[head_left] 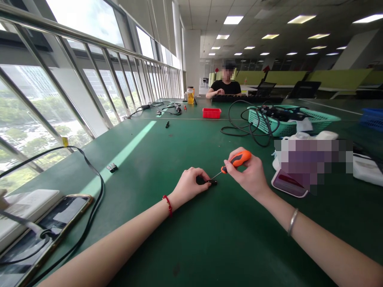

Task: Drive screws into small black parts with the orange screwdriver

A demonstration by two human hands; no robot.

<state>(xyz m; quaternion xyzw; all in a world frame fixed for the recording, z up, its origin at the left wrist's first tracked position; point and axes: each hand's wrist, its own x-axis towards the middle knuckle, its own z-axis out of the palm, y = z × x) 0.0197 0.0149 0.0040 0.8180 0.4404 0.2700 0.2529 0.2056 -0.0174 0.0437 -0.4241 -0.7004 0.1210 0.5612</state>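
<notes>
My right hand is closed around the orange and black handle of a screwdriver. The thin shaft slants down to the left, and its tip meets a small black part lying on the green table. Thumb and fingers of my left hand pinch that black part from the left side. What exactly the part is cannot be made out, since my fingers cover much of it.
A red tray stands farther back, left of a teal basket with black cables. White items and a phone lie at right; another phone and a black cable at left. A person sits across the table.
</notes>
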